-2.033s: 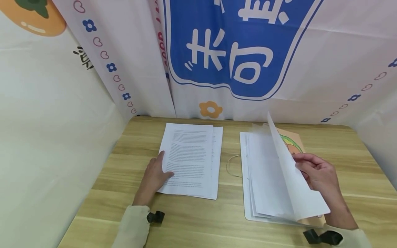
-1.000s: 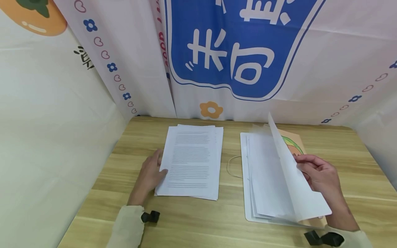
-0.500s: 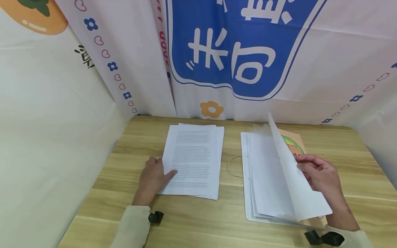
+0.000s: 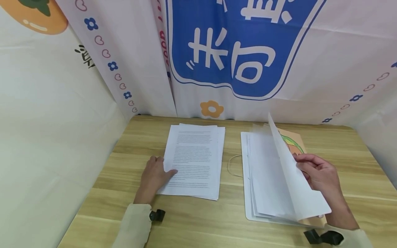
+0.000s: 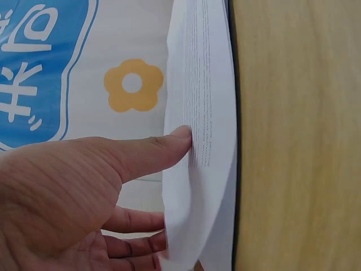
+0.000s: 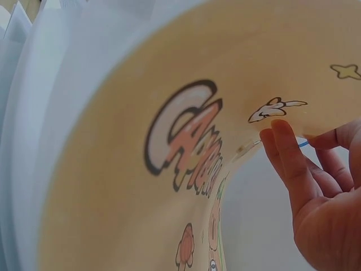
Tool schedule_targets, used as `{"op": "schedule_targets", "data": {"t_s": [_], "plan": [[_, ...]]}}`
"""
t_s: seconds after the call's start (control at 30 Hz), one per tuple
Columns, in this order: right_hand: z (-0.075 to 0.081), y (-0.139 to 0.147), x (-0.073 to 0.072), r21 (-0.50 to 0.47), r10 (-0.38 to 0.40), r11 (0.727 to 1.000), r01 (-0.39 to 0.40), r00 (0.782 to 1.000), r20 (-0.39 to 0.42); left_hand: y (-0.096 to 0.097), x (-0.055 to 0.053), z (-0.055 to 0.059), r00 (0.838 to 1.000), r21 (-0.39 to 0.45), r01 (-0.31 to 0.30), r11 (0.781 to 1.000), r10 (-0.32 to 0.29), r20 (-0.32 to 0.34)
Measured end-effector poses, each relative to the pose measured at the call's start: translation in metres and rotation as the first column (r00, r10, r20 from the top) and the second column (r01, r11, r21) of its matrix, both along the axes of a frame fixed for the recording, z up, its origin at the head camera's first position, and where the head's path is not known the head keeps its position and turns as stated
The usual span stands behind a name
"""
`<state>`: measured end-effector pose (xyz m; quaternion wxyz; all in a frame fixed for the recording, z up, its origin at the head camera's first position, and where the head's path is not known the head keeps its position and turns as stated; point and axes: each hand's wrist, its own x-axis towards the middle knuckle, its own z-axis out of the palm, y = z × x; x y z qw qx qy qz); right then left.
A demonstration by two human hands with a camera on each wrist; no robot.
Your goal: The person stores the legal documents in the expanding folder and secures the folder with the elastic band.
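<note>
My left hand (image 4: 153,177) grips the left edge of a stack of printed sheets (image 4: 193,158). In the left wrist view, the thumb lies over the text of the top sheet (image 5: 194,73) while the other fingers curl at its edge, and the paper bows up there. To the right lies an open folder (image 4: 247,193) with loose white pages (image 4: 266,179) inside. My right hand (image 4: 321,175) pinches the edge of its raised cover (image 4: 297,182). The right wrist view shows the curved tan inner side of this cover (image 6: 130,209), printed with cartoon lettering.
A thin elastic loop (image 4: 229,165) sticks out from the folder's left side onto the wooden table (image 4: 186,224). Behind the table hangs a printed cloth (image 4: 211,86), with pale cloth walls on both sides.
My left hand first draws back left and the top sheet shifts, then the hand comes back right with its thumb over the page. My right hand and the folder stay nearly still.
</note>
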<state>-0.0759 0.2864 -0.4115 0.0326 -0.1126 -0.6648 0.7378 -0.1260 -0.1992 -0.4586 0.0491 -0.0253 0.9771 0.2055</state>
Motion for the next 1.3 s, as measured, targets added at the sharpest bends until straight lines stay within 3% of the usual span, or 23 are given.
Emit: {"op": "schedule_targets", "data": {"t_s": [0.47,0.9,1.3], "plan": [[0.000,0.001,0.002,0.011,0.009,1.000,-0.009,0.999,-0.032,-0.004,-0.005,0.001,1.000,0.042,-0.002,0.999,0.002,0.010],[0.000,0.002,0.001,-0.011,0.004,1.000,-0.004,1.000,-0.022,-0.009,0.000,0.004,0.999,0.121,-0.008,0.993,0.012,-0.035],[0.001,0.003,0.002,0.008,0.010,1.000,-0.010,1.000,-0.018,-0.012,0.000,0.005,1.000,0.151,-0.020,0.988,0.023,-0.019]]}}
